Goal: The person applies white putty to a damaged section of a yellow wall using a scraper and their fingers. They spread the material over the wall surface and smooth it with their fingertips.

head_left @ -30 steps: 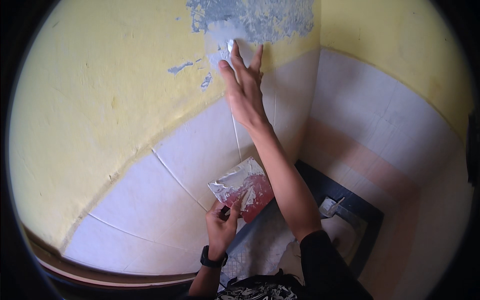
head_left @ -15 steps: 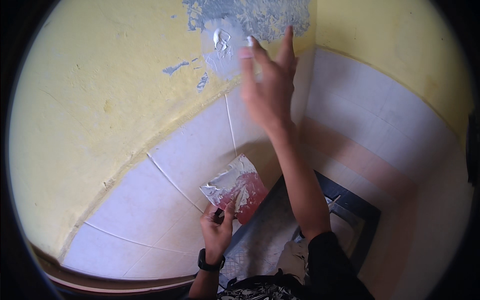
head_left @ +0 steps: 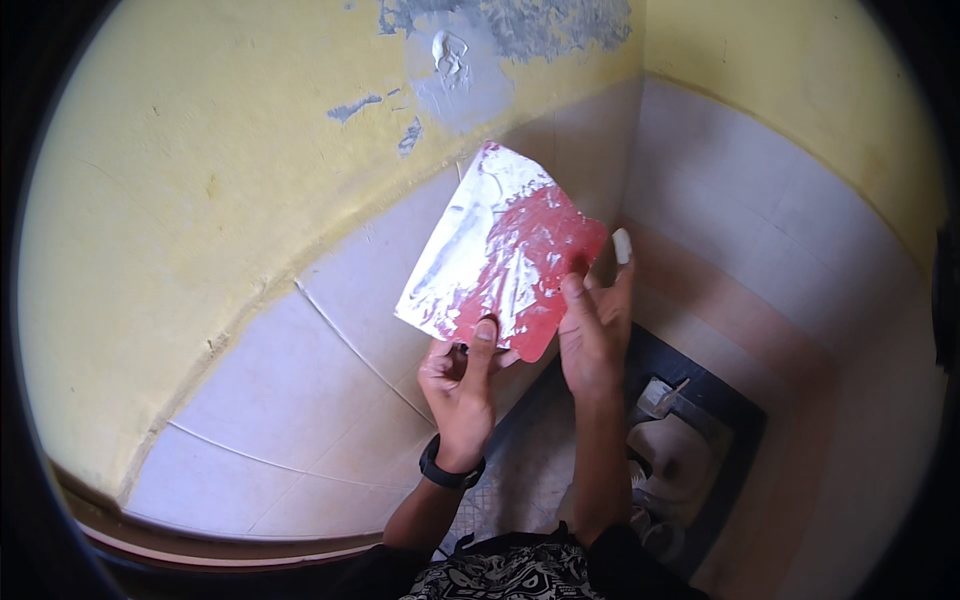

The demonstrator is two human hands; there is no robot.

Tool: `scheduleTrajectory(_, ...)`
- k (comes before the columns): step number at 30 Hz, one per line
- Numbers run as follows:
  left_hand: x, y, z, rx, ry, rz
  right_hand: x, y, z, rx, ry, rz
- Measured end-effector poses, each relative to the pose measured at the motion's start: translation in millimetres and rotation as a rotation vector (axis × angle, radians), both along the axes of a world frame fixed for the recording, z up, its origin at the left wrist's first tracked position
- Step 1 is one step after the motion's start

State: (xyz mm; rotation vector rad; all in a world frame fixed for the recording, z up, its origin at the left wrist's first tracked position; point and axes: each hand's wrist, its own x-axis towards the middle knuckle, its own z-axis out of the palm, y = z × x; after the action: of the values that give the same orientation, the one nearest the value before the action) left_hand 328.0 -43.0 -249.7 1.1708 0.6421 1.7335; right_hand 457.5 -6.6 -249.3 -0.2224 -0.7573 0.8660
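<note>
Left hand (head_left: pixel 460 390) grips red sheet (head_left: pixel 545 235), thumb on top; white paste (head_left: pixel 462 240) smeared over it. Right hand (head_left: pixel 596 345): thumb overlaps sheet's right edge, grip unclear; one fingertip (head_left: pixel 623 246) coated white. Watch (head_left: pixel 451 468) just below left hand. Yellow wall (head_left: pixel 240 150) beyond both hands, bearing grey patch (head_left: pixel 545 28).

Before the tiles (head_left: pixel 370 270), the scraper (head_left: pixel 530 250) lies left of the right grip (head_left: pixel 596 335).

Yeah, you've got no readable text, numbers or signs here; the pale print (head_left: pixel 480 577) on your black shirt (head_left: pixel 525 548) isn't legible.
</note>
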Motion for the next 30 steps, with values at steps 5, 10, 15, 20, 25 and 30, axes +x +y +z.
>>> scheduleTrajectory(5, -21.3, 14.7, -4.7, 0.029, 0.123, -0.090, -17.9, -6.3, 9.1, 0.005, -0.064, -0.062)
scheduleTrajectory(10, -65.5, 4.9, -4.0, 0.635, 0.414, 0.486, 33.4, 36.6, 90.8, 0.232, -0.342, -0.640)
scheduleTrajectory(15, -152.8, -11.7, 3.9, 0.923, 0.759, 1.389, 49.1, 95.5, 167.5, 0.415, -0.730, -0.863)
scheduleTrajectory(20, -186.8, -7.3, -2.8, 0.855, 1.049, 1.588, 58.3, 133.4, 174.6, 0.727, -1.006, -1.266)
scheduleTrajectory(25, -181.3, -3.4, -6.7, 0.792, 1.099, 1.630, 73.3, 171.3, 144.9, 0.808, -0.976, -1.109)
scheduleTrajectory(30, -172.3, 3.0, -6.0, 0.739, 1.112, 1.694, 83.1, 193.6, 109.1, 0.827, -1.044, -1.131)
